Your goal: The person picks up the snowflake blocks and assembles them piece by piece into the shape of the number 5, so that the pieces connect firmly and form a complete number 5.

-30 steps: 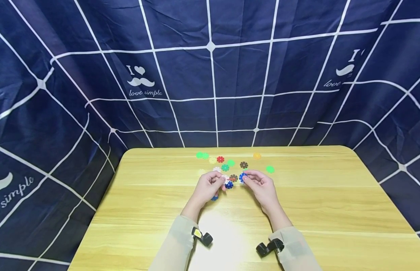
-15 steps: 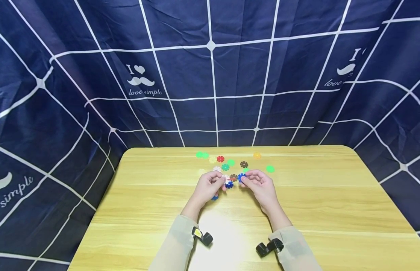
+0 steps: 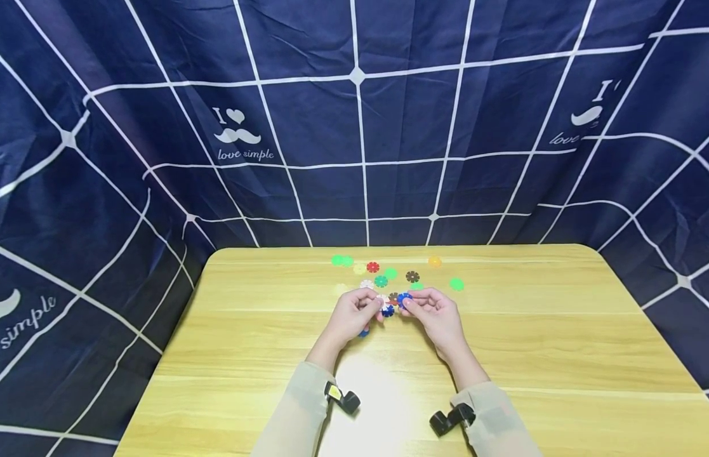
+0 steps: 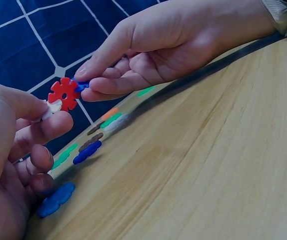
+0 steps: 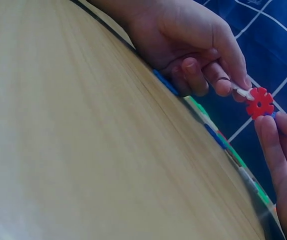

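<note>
My left hand (image 3: 354, 312) pinches a white notched disc (image 4: 52, 109) between thumb and forefinger. Joined to that disc is a red notched disc (image 4: 63, 94), with a round hole at its centre. From the other side my right hand (image 3: 437, 317) pinches a blue notched disc (image 3: 404, 299), whose edge meets the red disc's rim in both wrist views. All three pieces are held up above the table. A lighter blue disc (image 4: 56, 200) lies below the left hand's curled lower fingers, and a dark blue disc (image 3: 388, 311) lies between the hands.
Several loose discs lie at the back of the wooden table (image 3: 245, 330): a red one (image 3: 373, 267), a teal one (image 3: 381, 281), a dark brown one (image 3: 412, 277), an orange one (image 3: 435, 261) and a bright green one (image 3: 457, 284). A dark blue gridded curtain (image 3: 308, 127) hangs behind.
My right hand has moved slightly left, bringing its blue disc up to the red disc. The left hand has stayed almost still, still pinching the white disc.
</note>
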Demonstrator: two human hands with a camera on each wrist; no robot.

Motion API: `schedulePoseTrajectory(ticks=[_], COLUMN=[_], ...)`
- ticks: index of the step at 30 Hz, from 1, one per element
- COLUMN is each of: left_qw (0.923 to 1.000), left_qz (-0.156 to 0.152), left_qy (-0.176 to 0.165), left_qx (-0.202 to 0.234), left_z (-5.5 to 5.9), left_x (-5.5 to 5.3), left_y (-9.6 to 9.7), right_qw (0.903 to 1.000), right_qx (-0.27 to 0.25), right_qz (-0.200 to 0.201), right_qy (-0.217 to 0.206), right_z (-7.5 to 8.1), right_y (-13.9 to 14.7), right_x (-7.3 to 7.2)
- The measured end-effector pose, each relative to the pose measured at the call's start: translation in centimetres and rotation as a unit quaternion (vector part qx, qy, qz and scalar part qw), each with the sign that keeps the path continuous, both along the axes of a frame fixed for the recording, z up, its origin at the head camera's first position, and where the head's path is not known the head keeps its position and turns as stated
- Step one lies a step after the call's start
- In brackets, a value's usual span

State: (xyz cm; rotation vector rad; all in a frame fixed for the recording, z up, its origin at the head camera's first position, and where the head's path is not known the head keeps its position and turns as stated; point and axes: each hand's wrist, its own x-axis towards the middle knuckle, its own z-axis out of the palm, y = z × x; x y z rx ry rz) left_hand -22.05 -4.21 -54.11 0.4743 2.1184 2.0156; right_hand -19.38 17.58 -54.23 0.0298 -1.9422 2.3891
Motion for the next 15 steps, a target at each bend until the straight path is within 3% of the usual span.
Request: schedulePoseTrajectory(ticks=[10, 15], left_qw=[0.9994, 0.9998], left_qz=[-0.018, -0.012], left_qy=[0.014, 0.006], left_qx=[-0.026, -0.016], left_z=[-0.06, 0.06], left_x=[-0.1, 0.0], left_y=[0.09, 0.02], right_qw=[0.9997, 0.9997], right_qx=[-0.021, -0.021], right_qz=[-0.007, 0.0], right_qy=[-0.007, -0.012], right_z=[0.1, 0.23], right_y=[-0.35, -0.34], right_x=[0.14, 0.2])
